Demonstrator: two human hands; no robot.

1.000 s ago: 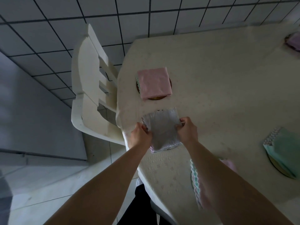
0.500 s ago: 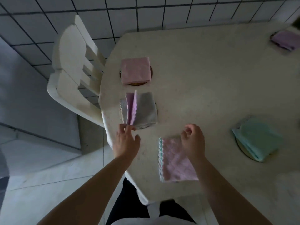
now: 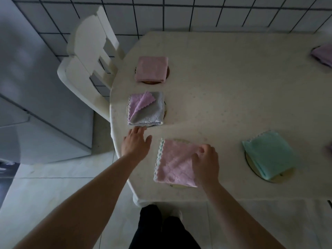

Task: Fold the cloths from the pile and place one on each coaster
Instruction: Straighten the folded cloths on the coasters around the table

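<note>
Surface: a cream, speckled table with cut corners (image 3: 233, 97) fills the centre and right of the head view. Room: a white-tiled wall with dark grout (image 3: 179, 13) runs across 12 o'clock; a white plastic slatted chair (image 3: 89, 56) stands at the table's 10 o'clock corner; a pale tiled floor (image 3: 53, 186) lies at 7 o'clock, with a large grey cabinet-like unit (image 3: 36, 87) at 9 o'clock, too blurred to identify.

Task items: 5 folded cloths are seen.
- Folded pink cloth (image 3: 151, 69) at 11 o'clock, lying on a round brown coaster (image 3: 150, 82).
- Folded grey cloth with a lilac scalloped flap turned up (image 3: 146, 108), below the first, covering a coaster of which only a dark rim shows.
- Pink cloth with a mint scalloped edge (image 3: 174, 162) near the table's 6 o'clock edge, over a pale round coaster (image 3: 177, 186) showing only as slivers.
- Folded mint-green cloth (image 3: 268, 157) at 3 o'clock on a dark-rimmed coaster (image 3: 251, 168).
- Lilac cloth (image 3: 322, 55) at 2 o'clock, cut off by the frame.

Hands: the left hand (image 3: 135, 143) is spread wide, palm down, holding nothing, at the table edge just below the grey cloth. The right hand (image 3: 205, 162) is curled on the pink cloth's right side, fingers pinching its upper right corner.

Obscured: a sliver of something at the far right edge, 3 o'clock, is unidentifiable. No loose pile is visible. Dark trousers (image 3: 161, 229) show at 6 o'clock.
</note>
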